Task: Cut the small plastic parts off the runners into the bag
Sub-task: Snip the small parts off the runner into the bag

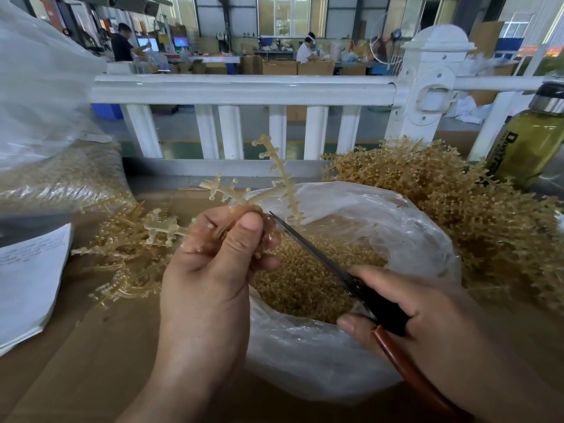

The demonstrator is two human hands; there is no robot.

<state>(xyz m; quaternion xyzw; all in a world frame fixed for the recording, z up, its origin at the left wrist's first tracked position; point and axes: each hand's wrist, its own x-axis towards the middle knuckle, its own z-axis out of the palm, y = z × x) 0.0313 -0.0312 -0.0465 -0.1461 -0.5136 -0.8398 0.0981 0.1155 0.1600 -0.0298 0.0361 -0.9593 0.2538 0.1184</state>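
My left hand [210,264] grips a translucent amber runner [282,175] whose branches stick up and to the left, small parts still on them. My right hand [427,325] holds scissors [311,242] with black and red-brown handles. The blades are together and their tip points up-left, close beside my left thumb and the runner's stem. Under both hands stands an open clear plastic bag [396,227] with a heap of small amber cut parts [308,279] inside.
A big pile of uncut runners [476,215] lies right of the bag, and more runners [128,254] lie to the left. A filled clear bag [52,166] stands far left above white papers [27,282]. A bottle [531,138] stands at right, a white railing [244,90] behind.
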